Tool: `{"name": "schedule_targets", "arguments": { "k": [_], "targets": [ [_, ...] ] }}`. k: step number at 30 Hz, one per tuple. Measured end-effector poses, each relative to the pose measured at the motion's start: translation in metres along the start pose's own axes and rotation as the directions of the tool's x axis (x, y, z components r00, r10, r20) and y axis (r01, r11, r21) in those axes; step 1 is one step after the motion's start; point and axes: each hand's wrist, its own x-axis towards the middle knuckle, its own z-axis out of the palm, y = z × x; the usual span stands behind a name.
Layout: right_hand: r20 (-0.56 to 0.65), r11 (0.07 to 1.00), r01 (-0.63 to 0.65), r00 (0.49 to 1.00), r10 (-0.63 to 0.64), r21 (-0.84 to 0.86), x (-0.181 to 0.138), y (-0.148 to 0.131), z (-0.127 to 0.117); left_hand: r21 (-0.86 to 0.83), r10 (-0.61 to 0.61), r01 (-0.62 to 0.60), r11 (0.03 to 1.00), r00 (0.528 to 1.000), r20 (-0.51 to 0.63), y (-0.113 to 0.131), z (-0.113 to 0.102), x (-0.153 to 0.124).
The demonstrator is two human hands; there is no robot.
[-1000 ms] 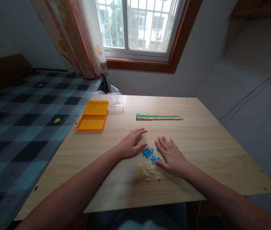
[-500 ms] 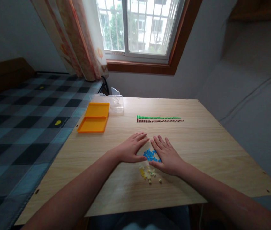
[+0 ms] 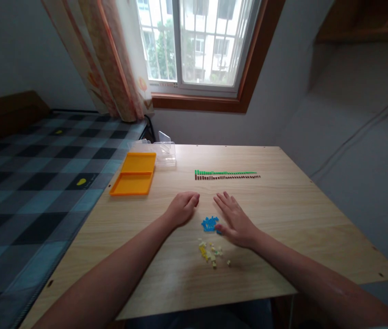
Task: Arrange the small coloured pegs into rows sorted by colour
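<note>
A heap of small blue building bricks [image 3: 210, 223] lies on the table between my two hands. My left hand [image 3: 183, 208] rests to the left of the heap, its fingers curled into a loose fist, apart from the bricks; nothing shows in it. On the other side, my right hand [image 3: 237, 222] lies palm down with fingers stretched, its thumb at the heap's right edge. Nearer to me is a scatter of pale yellow bricks [image 3: 211, 254]. Farther back run a row of green bricks [image 3: 226, 173] and, just in front, a row of dark brown bricks [image 3: 226, 177].
An orange open tray [image 3: 132, 183] with two sections stands at the table's left. Behind it are clear plastic boxes [image 3: 165, 155]. A bed with a checked cover [image 3: 43, 183] adjoins the wooden table [image 3: 300, 228] on the left; a window and wall are behind.
My left hand has curled from flat into a fist and drawn left, away from the blue bricks. My right hand stays flat; the blue heap looks more compact. The view has tilted slightly up.
</note>
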Motion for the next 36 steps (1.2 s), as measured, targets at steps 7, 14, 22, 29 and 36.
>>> {"name": "schedule_targets", "arguments": {
  "k": [7, 14, 22, 29, 36],
  "targets": [
    [-0.229, 0.984, 0.0, 0.972, 0.042, 0.18, 0.03, 0.009, -0.008, 0.18, -0.174, 0.176, 0.968, 0.984, -0.029, 0.008, 0.011, 0.011],
    [-0.205, 0.878, -0.159, 0.939, 0.275, 0.451, 0.066, 0.022, 0.005, 0.189, -0.164, 0.162, 0.969, 0.986, -0.003, 0.005, 0.008, 0.018],
    [-0.097, 0.796, -0.081, 0.98, 0.172, 0.6, 0.057, 0.034, 0.004, -0.189, 0.026, 0.029, 0.982, 0.959, 0.282, -0.002, -0.012, 0.009],
    [-0.008, 0.819, 0.07, 0.997, -0.08, 0.569, 0.05, 0.024, -0.009, -0.304, 0.065, 0.093, 0.948, 0.879, 0.473, 0.006, -0.019, 0.004],
    [-0.001, 0.806, 0.042, 0.999, -0.051, 0.591, 0.044, 0.017, -0.01, -0.302, 0.102, 0.049, 0.952, 0.879, 0.465, 0.0, -0.019, 0.004]
  ]
}}
